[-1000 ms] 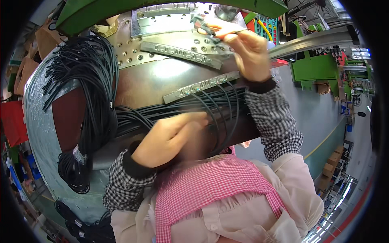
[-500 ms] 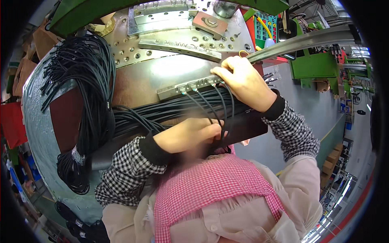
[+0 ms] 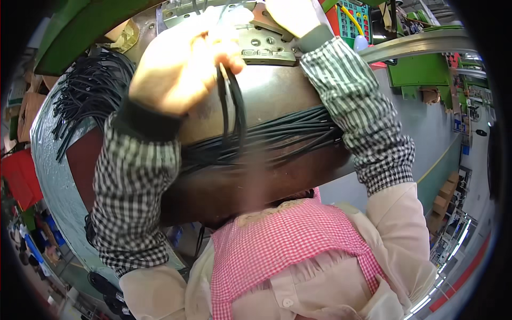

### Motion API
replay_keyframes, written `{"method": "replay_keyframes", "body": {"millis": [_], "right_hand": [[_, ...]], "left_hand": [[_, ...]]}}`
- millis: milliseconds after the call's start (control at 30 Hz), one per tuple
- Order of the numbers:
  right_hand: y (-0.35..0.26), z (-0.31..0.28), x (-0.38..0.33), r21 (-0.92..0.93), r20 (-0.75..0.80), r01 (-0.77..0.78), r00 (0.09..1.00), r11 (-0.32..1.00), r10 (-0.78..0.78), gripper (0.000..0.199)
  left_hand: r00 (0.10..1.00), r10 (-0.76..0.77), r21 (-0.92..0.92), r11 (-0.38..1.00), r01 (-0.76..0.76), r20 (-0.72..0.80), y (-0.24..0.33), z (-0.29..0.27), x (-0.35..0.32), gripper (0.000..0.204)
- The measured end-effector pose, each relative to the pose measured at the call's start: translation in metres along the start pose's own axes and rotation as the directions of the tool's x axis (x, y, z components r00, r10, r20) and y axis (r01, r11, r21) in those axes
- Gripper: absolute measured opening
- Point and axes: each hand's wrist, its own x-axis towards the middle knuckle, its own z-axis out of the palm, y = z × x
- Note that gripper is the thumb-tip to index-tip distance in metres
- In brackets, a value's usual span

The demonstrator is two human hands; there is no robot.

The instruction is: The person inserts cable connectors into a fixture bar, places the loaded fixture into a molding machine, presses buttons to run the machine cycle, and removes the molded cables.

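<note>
Above the rounded brown metal bench (image 3: 277,101), the left hand (image 3: 181,64) has its fingers closed on two thin black rubber cords (image 3: 232,106) hanging straight down. One bundle of black cords (image 3: 288,130) runs crosswise below. Whether the right hand (image 3: 293,13) grips anything cannot be told. Green machines (image 3: 416,69) stand on the grey factory floor (image 3: 421,133).

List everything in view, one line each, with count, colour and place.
Cables: a bundle, black, across the table; two strands rise into the left hand.
Loose cable ends: many, black, far left.
Table: one, brown metal, centre.
Metal plate: one, grey, top centre.
Machine frame: green, upper right.
Apron: one, pink check, bottom centre.
Left hand: gripping the strands, upper left.
Right hand: top edge, on the plate.
</note>
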Motion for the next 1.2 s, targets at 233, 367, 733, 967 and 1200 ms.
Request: {"method": "replay_keyframes", "body": {"millis": [233,367,733,967,1200], "right_hand": [[0.02,0.051,0.02,0.186,0.302,-0.681,0.725,0.708,0.619,0.023],[0.012,0.046,0.04,0.04,0.427,-0.648,0.7,0.761,0.573,0.027],[-0.024,-0.005,0.03,0.082,0.314,-0.381,0.887,0.921,0.339,0.036],[-0.035,-0.01,0.034,0.099,0.249,-0.368,0.909,0.924,0.336,0.028],[-0.026,-0.031,0.027,0.395,0.202,-0.171,0.975,0.903,0.096,0.029]], "left_hand": [[0.991,-0.013,0.083,0.996,0.024,-0.132,0.015,0.013,0.027,0.045],[0.979,0.099,0.319,0.947,-0.038,-0.18,0.016,-0.004,0.012,0.033],[0.784,0.585,0.525,-0.743,0.414,0.209,0.001,-0.021,0.015,0.036],[0.876,0.269,0.58,-0.815,-0.015,0.401,0.033,0.012,0.01,0.053],[0.897,0.28,0.36,-0.921,0.15,0.342,0.046,-0.006,0.015,0.031]]}}
